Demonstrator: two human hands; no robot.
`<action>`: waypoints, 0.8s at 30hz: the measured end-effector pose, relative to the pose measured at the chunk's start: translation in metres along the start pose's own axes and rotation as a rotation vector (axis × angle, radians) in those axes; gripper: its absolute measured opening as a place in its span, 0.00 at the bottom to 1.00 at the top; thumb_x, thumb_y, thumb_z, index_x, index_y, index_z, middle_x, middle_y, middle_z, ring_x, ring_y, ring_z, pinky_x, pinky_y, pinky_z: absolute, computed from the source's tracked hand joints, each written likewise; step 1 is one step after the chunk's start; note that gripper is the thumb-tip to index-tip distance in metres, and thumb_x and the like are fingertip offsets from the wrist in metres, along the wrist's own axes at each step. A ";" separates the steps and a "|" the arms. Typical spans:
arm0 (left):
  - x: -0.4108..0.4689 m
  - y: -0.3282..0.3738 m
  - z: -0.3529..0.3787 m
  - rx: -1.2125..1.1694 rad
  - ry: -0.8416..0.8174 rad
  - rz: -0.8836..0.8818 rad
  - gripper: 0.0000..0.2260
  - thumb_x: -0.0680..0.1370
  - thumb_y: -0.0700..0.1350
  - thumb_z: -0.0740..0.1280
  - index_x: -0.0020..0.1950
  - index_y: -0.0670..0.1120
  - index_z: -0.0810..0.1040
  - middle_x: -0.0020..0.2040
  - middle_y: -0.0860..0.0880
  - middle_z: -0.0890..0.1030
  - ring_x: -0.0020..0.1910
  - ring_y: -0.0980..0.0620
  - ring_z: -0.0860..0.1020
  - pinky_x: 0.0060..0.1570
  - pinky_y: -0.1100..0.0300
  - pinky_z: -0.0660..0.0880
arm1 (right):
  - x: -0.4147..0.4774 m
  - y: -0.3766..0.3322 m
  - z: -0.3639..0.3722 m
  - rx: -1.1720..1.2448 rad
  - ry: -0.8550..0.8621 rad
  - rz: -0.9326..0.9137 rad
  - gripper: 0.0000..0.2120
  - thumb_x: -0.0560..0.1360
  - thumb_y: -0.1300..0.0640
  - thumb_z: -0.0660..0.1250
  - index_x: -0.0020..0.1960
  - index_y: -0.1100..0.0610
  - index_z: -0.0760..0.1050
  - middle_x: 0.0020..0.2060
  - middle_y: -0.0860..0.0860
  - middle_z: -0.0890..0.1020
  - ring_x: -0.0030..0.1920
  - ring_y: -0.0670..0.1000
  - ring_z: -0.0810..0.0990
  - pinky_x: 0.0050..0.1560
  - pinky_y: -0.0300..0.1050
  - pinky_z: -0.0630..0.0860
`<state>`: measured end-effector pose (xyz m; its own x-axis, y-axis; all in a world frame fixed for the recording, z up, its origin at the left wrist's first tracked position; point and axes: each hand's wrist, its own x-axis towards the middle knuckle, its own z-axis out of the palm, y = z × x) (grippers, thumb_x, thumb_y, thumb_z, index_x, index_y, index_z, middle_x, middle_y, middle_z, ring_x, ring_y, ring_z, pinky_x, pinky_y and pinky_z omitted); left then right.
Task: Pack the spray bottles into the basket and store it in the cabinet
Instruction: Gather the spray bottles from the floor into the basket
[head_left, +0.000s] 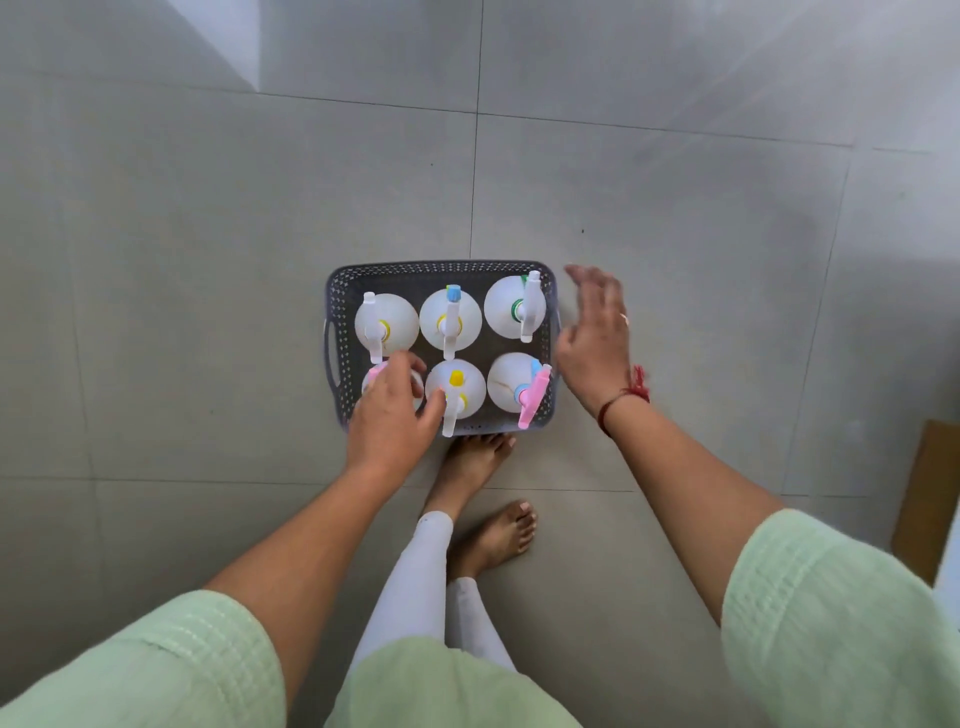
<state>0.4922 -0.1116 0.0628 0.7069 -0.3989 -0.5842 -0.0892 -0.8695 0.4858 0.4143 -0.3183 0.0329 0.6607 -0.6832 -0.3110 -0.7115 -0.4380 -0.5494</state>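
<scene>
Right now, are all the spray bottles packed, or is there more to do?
Nearly packed: six spray bottles stand upright in the grey basket on the floor. The left hand is on the near-left bottle, seemingly settling it; the right hand hovers open beside the basket. Carrying it to the cabinet is left; no cabinet shows.

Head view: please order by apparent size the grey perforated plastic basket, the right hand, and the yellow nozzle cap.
1. Grey perforated plastic basket
2. Right hand; it is nearer the camera, so it appears relatively enlarged
3. Yellow nozzle cap, clearly smallest
</scene>
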 end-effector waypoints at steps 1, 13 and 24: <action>-0.003 -0.002 0.006 0.033 -0.059 -0.083 0.13 0.74 0.54 0.65 0.52 0.47 0.71 0.40 0.52 0.77 0.46 0.44 0.77 0.41 0.56 0.69 | -0.010 0.005 -0.002 0.079 0.051 0.100 0.22 0.71 0.63 0.60 0.65 0.56 0.70 0.60 0.56 0.73 0.58 0.58 0.75 0.60 0.53 0.73; 0.018 -0.005 0.060 0.510 -0.265 -0.298 0.23 0.76 0.61 0.59 0.55 0.43 0.78 0.55 0.40 0.81 0.55 0.39 0.79 0.42 0.55 0.67 | -0.043 0.010 0.038 -0.484 -0.502 0.286 0.21 0.74 0.44 0.59 0.52 0.59 0.79 0.50 0.58 0.83 0.51 0.60 0.81 0.49 0.48 0.76; 0.018 -0.001 0.058 0.421 -0.401 -0.363 0.31 0.73 0.67 0.55 0.53 0.42 0.80 0.52 0.42 0.83 0.54 0.41 0.79 0.46 0.54 0.70 | -0.052 0.016 0.022 -0.449 -0.542 0.274 0.32 0.69 0.29 0.58 0.46 0.58 0.78 0.46 0.59 0.83 0.49 0.60 0.81 0.40 0.44 0.69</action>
<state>0.4643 -0.1347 0.0140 0.4363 -0.0672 -0.8973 -0.2187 -0.9752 -0.0333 0.3740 -0.2768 0.0229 0.3884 -0.4693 -0.7930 -0.8198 -0.5689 -0.0648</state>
